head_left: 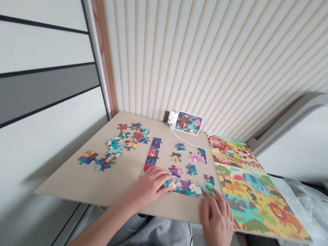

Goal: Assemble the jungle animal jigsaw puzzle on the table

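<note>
My left hand [152, 184] lies over the lower left corner of a partly joined puzzle, its fingers bent over the pieces and what is under them hidden. My right hand [217, 210] rests at the lower right end, fingertips on the bottom row [185, 187], fingers spread. A joined strip [153, 152] runs up from my left hand. Loose pieces lie inside the frame: a blue one [191, 169], one with a yellow shape [176, 157] and another blue one [180, 146]. A purple octopus piece [198, 156] sits at the upper right.
Several loose pieces [114, 144] are scattered on the left of the beige table [84, 181]. A picture card [188, 123] leans on the wall beside a white plug [171, 117], whose cable crosses the table. Two finished puzzles, farm [238, 154] and animals [258, 200], lie at right.
</note>
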Available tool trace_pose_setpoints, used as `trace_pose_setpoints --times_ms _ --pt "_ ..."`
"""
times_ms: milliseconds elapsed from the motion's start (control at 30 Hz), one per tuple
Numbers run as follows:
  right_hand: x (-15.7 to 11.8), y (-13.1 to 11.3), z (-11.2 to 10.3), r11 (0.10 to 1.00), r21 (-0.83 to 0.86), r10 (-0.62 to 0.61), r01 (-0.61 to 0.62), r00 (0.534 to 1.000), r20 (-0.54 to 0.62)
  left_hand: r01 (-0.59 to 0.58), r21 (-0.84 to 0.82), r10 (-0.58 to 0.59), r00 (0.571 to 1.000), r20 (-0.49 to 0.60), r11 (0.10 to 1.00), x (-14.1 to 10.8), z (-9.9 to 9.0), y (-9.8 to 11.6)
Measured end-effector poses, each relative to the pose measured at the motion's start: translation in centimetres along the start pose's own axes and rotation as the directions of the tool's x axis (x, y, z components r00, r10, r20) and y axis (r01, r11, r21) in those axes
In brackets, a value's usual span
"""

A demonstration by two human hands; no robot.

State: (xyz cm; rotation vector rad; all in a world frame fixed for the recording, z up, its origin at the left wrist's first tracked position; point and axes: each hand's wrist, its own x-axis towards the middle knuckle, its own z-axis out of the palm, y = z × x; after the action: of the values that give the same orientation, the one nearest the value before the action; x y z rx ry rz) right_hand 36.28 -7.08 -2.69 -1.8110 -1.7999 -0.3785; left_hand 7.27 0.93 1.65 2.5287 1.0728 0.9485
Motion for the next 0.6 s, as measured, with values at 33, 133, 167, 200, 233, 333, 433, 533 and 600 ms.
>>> trace_pose_setpoints --times_ms 33,133,167,200,233,333,433,533,600 --pt "0.0 0.0 0.0 1.0 0.0 0.0 0.0 1.0 -0.001 0.011 0.009 -0.012 1.0 0.026 1.0 0.2 0.3 -0.2" --pt "-0.1 0.0 0.0 1.0 -0.003 0.002 -0.002 1.0 0.002 0.041 0.035 -0.042 0.998 0.056 0.999 -0.3 0.6 -0.7" --pt "-0.1 0.0 0.0 1.0 -0.003 0.003 -0.003 1.0 0.002 0.049 0.041 -0.051 0.998 0.047 0.998 -0.6 0.5 -0.8" --pt "-0.2 0.0 0.1 1.0 -0.001 0.005 -0.005 1.0 0.001 0.058 0.045 -0.059 0.998 0.036 0.997 -0.8 0.4 -0.9" --pt "-0.2 0.0 0.1 1.0 0.002 0.007 -0.007 1.0 0.0 0.064 0.048 -0.065 0.998 0.027 0.997 -1.0 0.4 -0.8" --pt "-0.2 0.1 0.1 1.0 0.015 0.014 -0.014 1.0 -0.006 0.078 0.048 -0.079 0.997 0.025 0.996 -1.1 0.3 -0.6" --pt "0.1 0.1 0.0 0.998 0.057 0.014 -0.014 1.0 0.004 0.082 0.042 -0.084 0.996 0.042 0.996 -0.9 0.2 -0.4" --pt "0.3 -0.7 -0.2 0.988 0.156 -0.019 0.013 0.999 0.034 0.072 0.037 -0.074 0.996 0.045 0.997 -0.8 0.0 -0.2" --pt "0.4 -1.8 -0.2 0.971 0.235 -0.059 0.044 0.997 0.053 0.052 0.033 -0.054 0.998 0.038 0.998 -0.8 -0.3 0.0"
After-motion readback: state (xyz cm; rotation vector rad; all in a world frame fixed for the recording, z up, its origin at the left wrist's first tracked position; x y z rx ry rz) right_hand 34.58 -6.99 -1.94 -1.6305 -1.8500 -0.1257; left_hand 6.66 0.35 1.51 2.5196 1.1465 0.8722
